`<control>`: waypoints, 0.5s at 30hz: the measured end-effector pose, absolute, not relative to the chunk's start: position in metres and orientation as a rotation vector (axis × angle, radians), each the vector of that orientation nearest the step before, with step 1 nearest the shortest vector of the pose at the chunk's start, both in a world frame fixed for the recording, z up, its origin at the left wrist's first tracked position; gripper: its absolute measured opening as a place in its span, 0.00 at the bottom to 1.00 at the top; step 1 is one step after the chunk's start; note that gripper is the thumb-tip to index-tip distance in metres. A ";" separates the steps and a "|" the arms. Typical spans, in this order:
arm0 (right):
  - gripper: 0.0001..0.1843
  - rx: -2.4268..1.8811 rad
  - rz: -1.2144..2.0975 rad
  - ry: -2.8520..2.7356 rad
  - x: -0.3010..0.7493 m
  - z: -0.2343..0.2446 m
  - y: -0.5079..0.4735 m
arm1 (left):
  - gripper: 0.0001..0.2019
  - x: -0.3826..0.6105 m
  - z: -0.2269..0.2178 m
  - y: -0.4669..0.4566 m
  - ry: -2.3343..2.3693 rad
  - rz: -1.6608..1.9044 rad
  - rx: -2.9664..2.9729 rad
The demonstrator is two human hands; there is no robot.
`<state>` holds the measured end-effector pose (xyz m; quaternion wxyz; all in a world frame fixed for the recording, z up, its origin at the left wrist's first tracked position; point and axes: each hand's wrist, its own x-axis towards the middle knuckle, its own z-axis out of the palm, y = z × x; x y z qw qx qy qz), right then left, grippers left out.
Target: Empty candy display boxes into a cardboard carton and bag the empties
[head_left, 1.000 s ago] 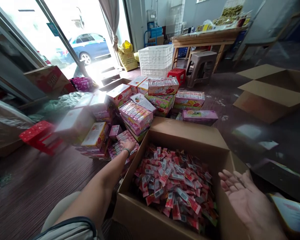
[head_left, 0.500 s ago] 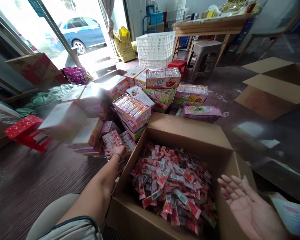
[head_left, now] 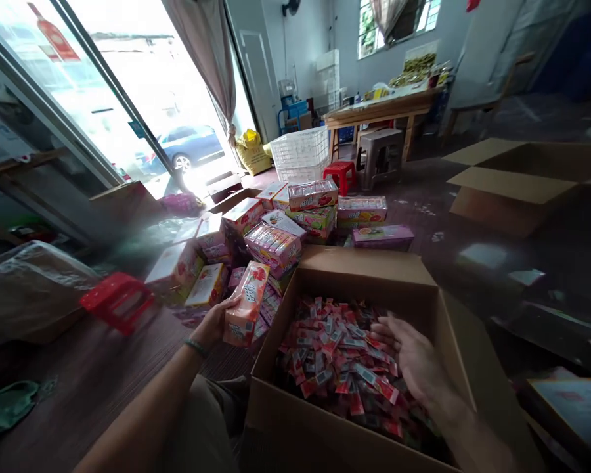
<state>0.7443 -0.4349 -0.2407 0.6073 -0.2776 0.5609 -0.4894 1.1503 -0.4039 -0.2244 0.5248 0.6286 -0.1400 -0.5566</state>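
Note:
My left hand (head_left: 220, 320) grips a small orange-and-pink printed carton (head_left: 249, 302) by its left side, holding it up and tilted left of the big cardboard box (head_left: 364, 263). Inside that box lies a heap of red and pink sachets (head_left: 337, 348) with barcode labels. Over the right part of the heap hovers my right hand (head_left: 408, 351), its fingers stretched out and nothing seen in it; whether the fingertips touch the sachets I cannot tell. Beyond my left hand, more printed cartons (head_left: 273, 246) are piled up, several with rows of sachets showing on top.
A red stool (head_left: 115, 299) stands at the left, near a plastic-wrapped box (head_left: 29, 282). An open cardboard box (head_left: 512, 190) sits at the right. Farther back are a white crate (head_left: 300, 154), a grey stool (head_left: 380, 157) and a wooden table (head_left: 379, 112).
My left hand has lifted a carton from the pile beside the box. My right hand has moved left, over the sachets. The view has tilted up, showing more of the room.

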 end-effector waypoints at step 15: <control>0.22 -2.687 -0.539 1.206 0.760 -0.263 -0.392 | 0.23 0.973 -0.249 -0.412 -0.933 -1.871 1.407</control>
